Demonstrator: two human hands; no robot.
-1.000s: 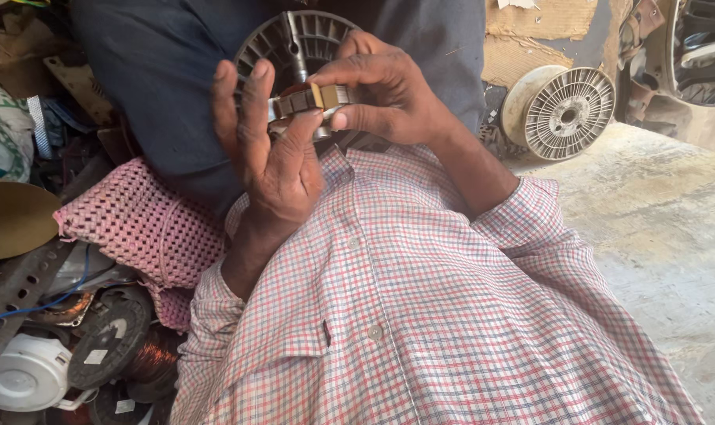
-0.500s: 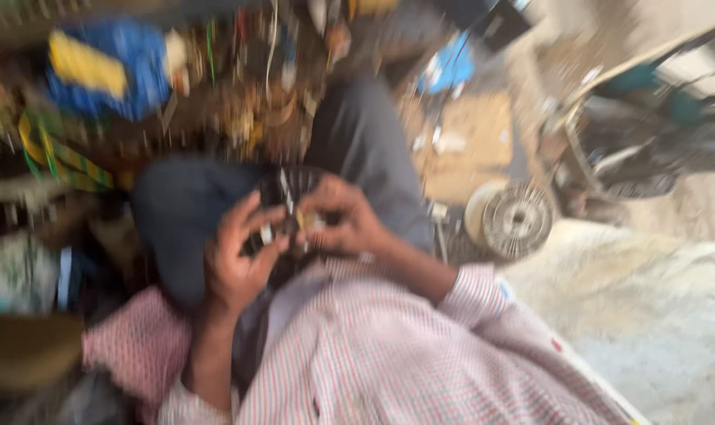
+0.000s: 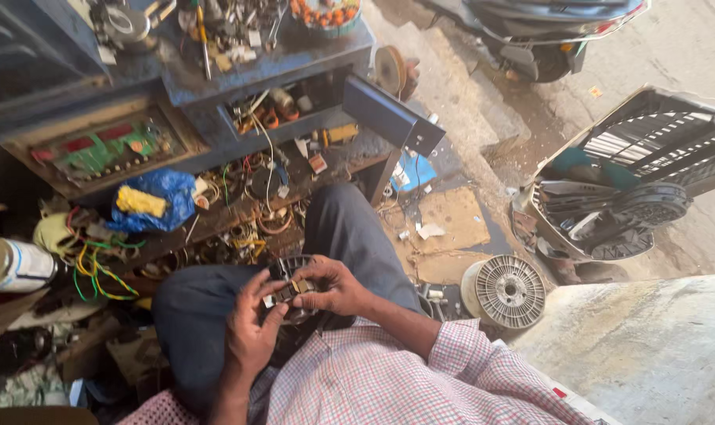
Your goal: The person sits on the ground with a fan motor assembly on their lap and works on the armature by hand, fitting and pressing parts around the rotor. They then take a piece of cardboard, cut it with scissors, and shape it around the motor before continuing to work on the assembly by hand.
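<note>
- Both hands busy over the lap, dark round slotted metal motor core [image 3: 294,285] cradled between the knees.
- Left hand [image 3: 251,330] cupping the core's near rim from below.
- Right hand [image 3: 335,288] pinching a small brass-coloured piece [image 3: 297,288] at the core's face.
- Piece apparently not seated yet; fitting seemingly midway.
- Ribbed grey metal disc [image 3: 508,292] lying untouched on the floor, off to the right.

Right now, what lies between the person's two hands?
In the head view, a round dark motor part sits between the left hand and right hand, both gripping it.

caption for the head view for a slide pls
Seated person's left hand and right hand grip a round motor part over the lap, beside a cluttered blue workbench.
</note>
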